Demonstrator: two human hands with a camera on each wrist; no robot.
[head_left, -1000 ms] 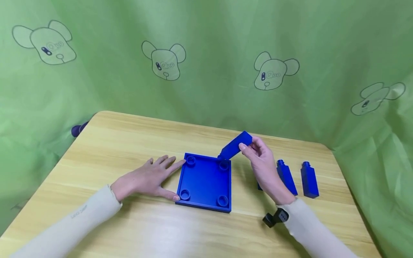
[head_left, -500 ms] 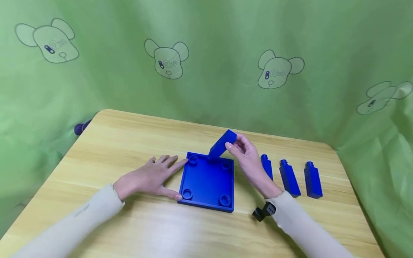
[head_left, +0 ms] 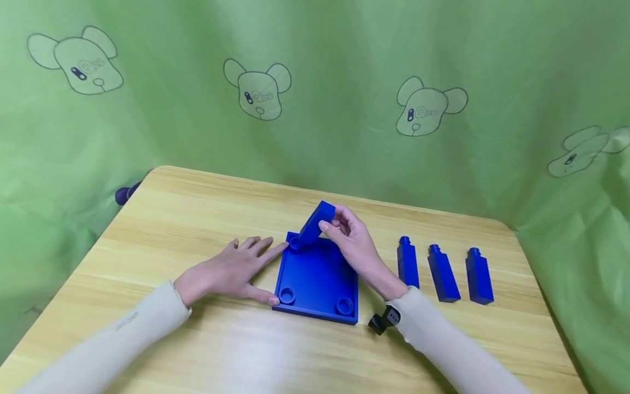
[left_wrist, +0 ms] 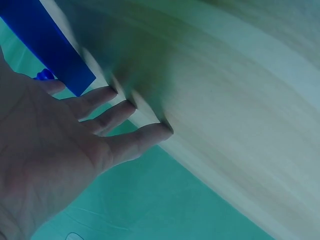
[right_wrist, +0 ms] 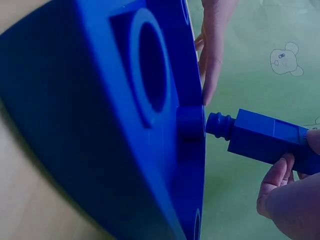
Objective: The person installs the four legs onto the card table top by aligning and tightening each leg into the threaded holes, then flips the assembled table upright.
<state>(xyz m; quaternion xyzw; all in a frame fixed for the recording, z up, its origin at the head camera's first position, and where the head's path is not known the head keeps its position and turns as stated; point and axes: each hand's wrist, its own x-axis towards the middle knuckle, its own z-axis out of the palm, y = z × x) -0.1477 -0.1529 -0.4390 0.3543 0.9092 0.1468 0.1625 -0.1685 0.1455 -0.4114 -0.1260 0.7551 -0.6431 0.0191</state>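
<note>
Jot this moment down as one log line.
right hand: holds tilted blue post, threaded end near corner socket | left hand: touches blue tray | three more posts: lying on table

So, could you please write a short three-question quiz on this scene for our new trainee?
1. Which hand grips the tilted blue rectangular block with the threaded neck: A) left; B) right; C) both?
2. True or false: the right wrist view shows the threaded neck exposed, not screwed into the blue square tray.
3. How many similar blue blocks lie on the pale wooden tabletop?

Key: 1. B, the right hand. 2. True. 3. Three.
</note>
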